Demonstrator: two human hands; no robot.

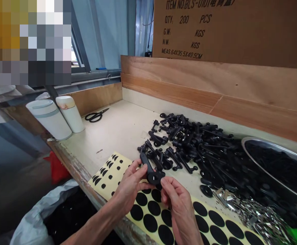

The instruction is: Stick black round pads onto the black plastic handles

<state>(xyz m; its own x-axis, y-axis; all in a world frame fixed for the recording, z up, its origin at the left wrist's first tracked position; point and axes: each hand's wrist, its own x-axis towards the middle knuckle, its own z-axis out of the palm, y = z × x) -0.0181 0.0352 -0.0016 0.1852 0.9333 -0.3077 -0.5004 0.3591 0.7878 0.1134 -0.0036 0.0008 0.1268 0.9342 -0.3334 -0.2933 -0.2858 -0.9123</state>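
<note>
My left hand point(129, 185) grips a black plastic crank handle point(145, 163) between thumb and fingers, its wide round end toward me. Close against that round end, my right hand point(175, 194) is closed in a pinch; what lies between its fingertips is hidden. Below both hands is a pale yellow sheet point(144, 227) of black round stickers, large discs on the near part and smaller dots and half-rounds at the left. Just beyond the held part lies a heap of similar black crank handles point(189, 136).
A steel bowl point(250, 140) of dark parts stands at right, with small metal clips point(255, 211) before it. Black scissors point(94, 116) and two white bottles point(70, 115) are at left. An open bag point(33, 217) sits below the table edge. Wooden boards point(174, 85) and a carton point(230, 34) border the back.
</note>
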